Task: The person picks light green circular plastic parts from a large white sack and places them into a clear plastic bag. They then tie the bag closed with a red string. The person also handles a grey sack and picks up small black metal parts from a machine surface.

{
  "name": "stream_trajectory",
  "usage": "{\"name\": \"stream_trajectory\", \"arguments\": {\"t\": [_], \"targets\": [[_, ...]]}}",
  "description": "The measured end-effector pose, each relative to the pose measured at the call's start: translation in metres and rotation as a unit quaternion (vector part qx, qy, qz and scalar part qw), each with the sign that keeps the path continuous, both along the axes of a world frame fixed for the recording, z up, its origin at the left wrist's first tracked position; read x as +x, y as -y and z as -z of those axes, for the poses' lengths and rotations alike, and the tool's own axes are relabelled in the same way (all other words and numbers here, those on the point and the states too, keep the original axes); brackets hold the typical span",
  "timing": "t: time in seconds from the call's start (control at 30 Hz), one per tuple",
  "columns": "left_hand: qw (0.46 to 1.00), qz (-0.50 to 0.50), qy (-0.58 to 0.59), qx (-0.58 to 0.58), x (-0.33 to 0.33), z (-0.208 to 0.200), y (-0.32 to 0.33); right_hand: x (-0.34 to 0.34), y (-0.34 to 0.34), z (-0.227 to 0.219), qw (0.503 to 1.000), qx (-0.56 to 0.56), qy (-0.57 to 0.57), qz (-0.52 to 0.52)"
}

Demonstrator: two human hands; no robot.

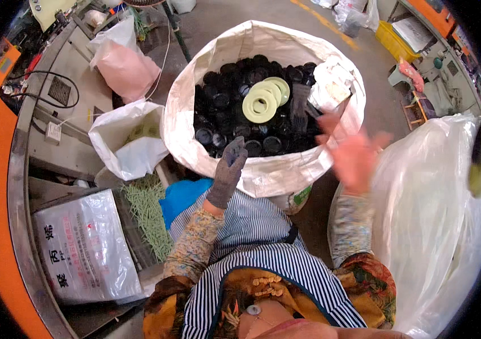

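A wide white woven sack [179, 113] stands before me, its mouth rolled back. Inside lie many round black caps [218, 100]. On top of them rest pale green flat rings [250, 113], partly overlapping. A dark glove [299, 110] lies to the right of the rings, beside a crumpled white wrapping [331, 85]. At the sack's near rim is my left hand [228, 172] in a grey glove, fingers stretched out and nothing seen in them. My bare right hand [354, 155] is smeared by motion above the right rim, with fingers spread apart.
To the left are a smaller open white bag [121, 150], a bag of pink material [127, 70], green strips [147, 209] and a printed white sack [85, 248]. A large clear plastic bag [430, 209] bulges at my right. Farther off stands a yellow crate [397, 43].
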State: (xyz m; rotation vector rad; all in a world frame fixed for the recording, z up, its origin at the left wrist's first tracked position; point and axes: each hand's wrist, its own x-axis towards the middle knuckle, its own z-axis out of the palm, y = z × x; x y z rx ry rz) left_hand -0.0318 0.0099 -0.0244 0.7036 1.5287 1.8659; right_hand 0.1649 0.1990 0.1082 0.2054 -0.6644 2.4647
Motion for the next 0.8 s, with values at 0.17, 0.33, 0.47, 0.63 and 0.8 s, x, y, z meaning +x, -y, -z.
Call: {"name": "stream_trajectory", "arguments": {"t": [0.17, 0.33, 0.47, 0.63, 0.8], "targets": [[0.971, -0.076, 0.213, 0.077, -0.021, 0.049, -0.043, -0.117, -0.029, 0.164, 0.610, 0.599, 0.465, 0.231], [0.993, -0.113, -0.006, -0.028, -0.023, 0.061, -0.056, -0.200, -0.085, 0.216, 0.710, 0.184, 0.648, 0.203], [0.895, -0.138, -0.400, -0.141, -0.047, 0.047, -0.066, -0.212, -0.066, 0.200, 0.682, 0.365, 0.595, 0.219], [0.955, -0.142, -0.242, -0.094, -0.070, 0.067, -0.074, -0.191, -0.009, 0.120, 0.812, 0.336, 0.475, -0.042], [0.954, -0.160, 0.243, 0.066, -0.074, 0.075, -0.047, -0.127, -0.023, 0.185, 0.303, 0.830, 0.467, 0.022]]}}
